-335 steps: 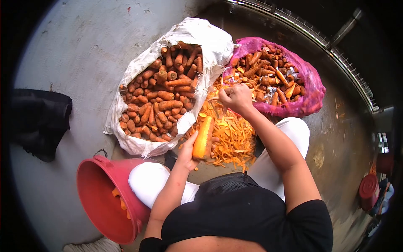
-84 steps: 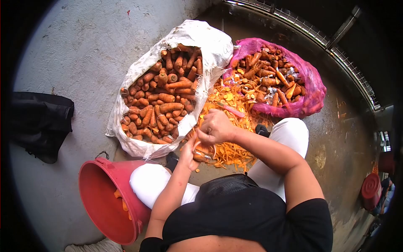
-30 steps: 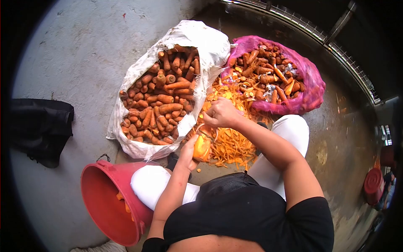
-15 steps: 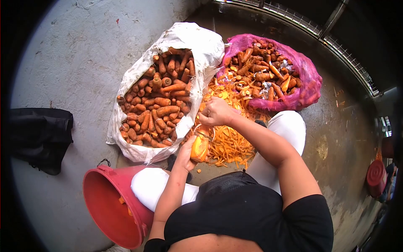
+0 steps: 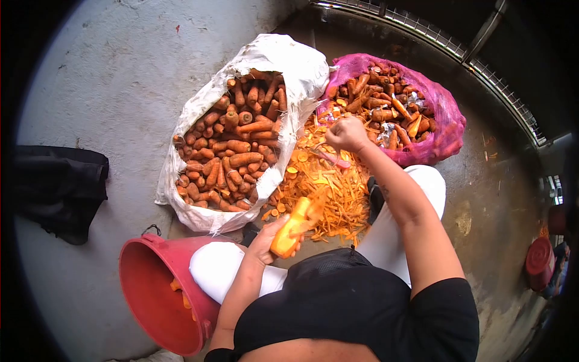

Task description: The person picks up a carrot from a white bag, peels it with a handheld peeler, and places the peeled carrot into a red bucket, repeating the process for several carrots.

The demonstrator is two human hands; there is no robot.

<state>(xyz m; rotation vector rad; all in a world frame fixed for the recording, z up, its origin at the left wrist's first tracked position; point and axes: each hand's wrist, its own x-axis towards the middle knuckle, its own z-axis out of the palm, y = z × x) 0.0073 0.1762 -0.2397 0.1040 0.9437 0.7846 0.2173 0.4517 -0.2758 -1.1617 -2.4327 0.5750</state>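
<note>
My left hand (image 5: 265, 243) is closed around a thick carrot (image 5: 289, 230), mostly bright orange and peeled. A blurred strip of peel (image 5: 317, 204) hangs in the air beside the carrot's far end. Farther forward, my right hand (image 5: 347, 134) is in a fist above the peelings, apart from the carrot. A small thin tool (image 5: 319, 146), which looks like a peeler, sticks out of the fist; most of it is hidden. Below both hands lies a heap of orange carrot peelings (image 5: 329, 214) with cut carrot ends.
A white sack (image 5: 289, 60) of unpeeled carrots lies front left. A magenta mesh sack (image 5: 449, 117) with carrots and scraps stands front right. A red bucket (image 5: 154, 314) with some orange pieces leans by my left knee. Dark cloth (image 5: 57, 193) lies far left.
My right hand has moved forward and right, away from the carrot. My left hand has shifted slightly back with the carrot, which shows more peeled surface. A strip of peel has come away.
</note>
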